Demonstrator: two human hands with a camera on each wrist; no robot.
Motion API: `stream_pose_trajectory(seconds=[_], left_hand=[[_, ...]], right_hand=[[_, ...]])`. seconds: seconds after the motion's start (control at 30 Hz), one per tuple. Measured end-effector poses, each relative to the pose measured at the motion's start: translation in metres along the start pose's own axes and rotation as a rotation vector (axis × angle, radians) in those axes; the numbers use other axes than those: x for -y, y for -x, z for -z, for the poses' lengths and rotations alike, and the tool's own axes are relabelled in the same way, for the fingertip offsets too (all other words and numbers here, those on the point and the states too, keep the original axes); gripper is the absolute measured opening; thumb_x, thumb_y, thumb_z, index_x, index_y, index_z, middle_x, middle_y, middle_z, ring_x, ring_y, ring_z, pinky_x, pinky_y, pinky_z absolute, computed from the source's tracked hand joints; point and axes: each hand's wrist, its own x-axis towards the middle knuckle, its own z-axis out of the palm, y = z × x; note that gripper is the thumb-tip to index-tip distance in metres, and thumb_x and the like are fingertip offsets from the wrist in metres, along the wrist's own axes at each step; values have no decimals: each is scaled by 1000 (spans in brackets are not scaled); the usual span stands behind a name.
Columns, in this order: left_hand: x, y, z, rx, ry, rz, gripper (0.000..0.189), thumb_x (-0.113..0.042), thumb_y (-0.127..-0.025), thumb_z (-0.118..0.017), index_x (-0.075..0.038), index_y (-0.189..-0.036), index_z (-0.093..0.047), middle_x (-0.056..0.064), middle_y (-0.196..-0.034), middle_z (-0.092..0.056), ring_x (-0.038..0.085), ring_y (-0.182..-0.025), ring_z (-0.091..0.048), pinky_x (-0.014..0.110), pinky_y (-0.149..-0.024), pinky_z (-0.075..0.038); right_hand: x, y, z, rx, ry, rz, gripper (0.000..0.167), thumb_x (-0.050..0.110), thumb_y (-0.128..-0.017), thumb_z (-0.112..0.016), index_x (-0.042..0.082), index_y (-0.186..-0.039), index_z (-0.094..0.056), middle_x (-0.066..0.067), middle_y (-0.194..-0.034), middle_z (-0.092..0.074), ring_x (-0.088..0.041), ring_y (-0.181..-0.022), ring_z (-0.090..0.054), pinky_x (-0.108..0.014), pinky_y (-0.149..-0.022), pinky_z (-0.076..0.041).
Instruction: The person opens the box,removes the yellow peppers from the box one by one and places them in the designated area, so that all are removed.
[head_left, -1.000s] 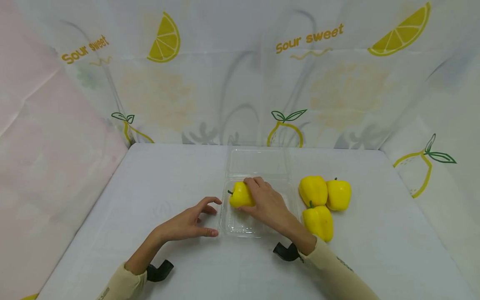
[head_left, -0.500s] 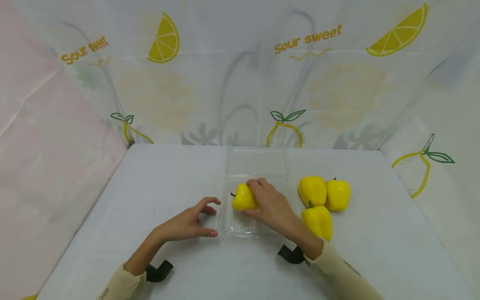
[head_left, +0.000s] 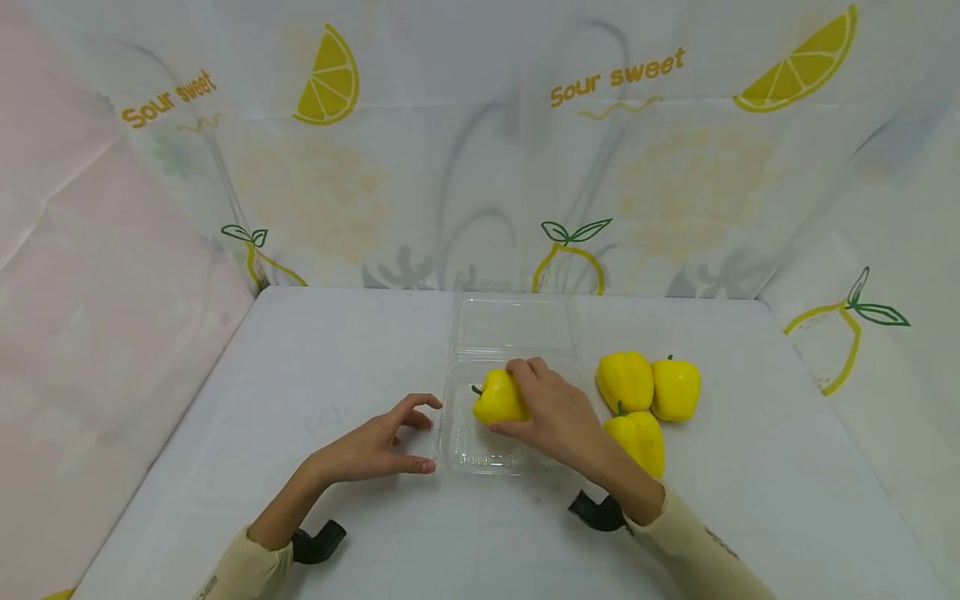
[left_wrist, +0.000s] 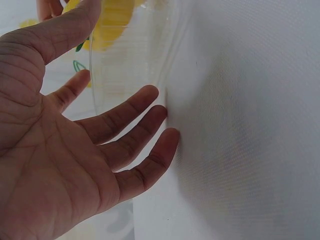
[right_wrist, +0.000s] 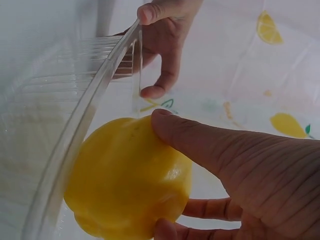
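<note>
My right hand [head_left: 558, 417] grips a yellow bell pepper [head_left: 498, 398] over the base of a clear plastic clamshell box [head_left: 465, 458]. In the right wrist view, thumb and fingertips press the bell pepper [right_wrist: 125, 180] from opposite sides beside the box's rim [right_wrist: 75, 135]. Whether the pepper touches the box floor cannot be told. My left hand [head_left: 375, 442] lies at the box's left edge, fingers apart and loosely bent, holding nothing. The left wrist view shows the left palm [left_wrist: 60, 160] with its fingers near the clear box wall [left_wrist: 125, 70].
Three more yellow bell peppers [head_left: 626, 382] sit together on the white tabletop [head_left: 337, 350], right of the box. The box's raised or laid-back lid [head_left: 517, 323] extends behind its base. A patterned cloth [head_left: 420, 167] hangs behind the table.
My right hand has shifted a little to the right and nearer to me, with the bell pepper in its grip. The left hand and the three peppers have stayed put.
</note>
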Motion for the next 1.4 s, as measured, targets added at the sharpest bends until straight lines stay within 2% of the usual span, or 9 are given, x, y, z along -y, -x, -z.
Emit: stream_pose_trajectory(seconds=[0.33, 0.57, 0.77, 0.97, 1.4], left_hand=[[0, 0, 1, 6, 10, -8, 73, -36, -85, -79, -27, -141, -33, 7, -128, -57, 24, -123, -51, 53, -95, -42], [0, 0, 1, 7, 15, -9, 73, -36, -85, -79, -29, -141, -33, 6, -129, -57, 24, -124, -51, 53, -96, -41], [0, 0, 0, 6, 12, -11, 73, -35, -85, -79, -29, -141, -33, 6, -129, -57, 24, -124, -51, 53, -96, -41], [0, 0, 0, 3, 12, -18, 73, -35, -85, -79, -26, -142, -34, 6, -128, -57, 24, -124, -51, 53, -95, -41], [0, 0, 0, 1, 12, -29, 73, -37, -86, -78, -27, -142, -33, 6, -127, -57, 23, -124, -51, 53, -95, -41]], right_hand=[[-9, 4, 11, 2, -8, 16, 69, 47, -75, -84, 11, -124, -51, -4, -104, -54, -18, -73, -52, -30, -66, -49], [-14, 7, 19, 24, -37, -15, 72, 51, -75, -83, 11, -124, -49, -6, -112, -56, -17, -73, -52, -29, -67, -49], [-20, 10, 26, 23, -71, -15, 73, 57, -74, -81, 11, -121, -48, -6, -106, -55, -16, -70, -52, -27, -65, -47], [-24, 13, 31, 20, -80, -42, 74, 60, -74, -80, 13, -120, -47, -4, -102, -54, -17, -73, -52, -29, -67, -47], [-37, 19, 42, 6, -102, -69, 75, 62, -73, -79, 12, -119, -48, -5, -102, -55, -18, -75, -53, -32, -69, -46]])
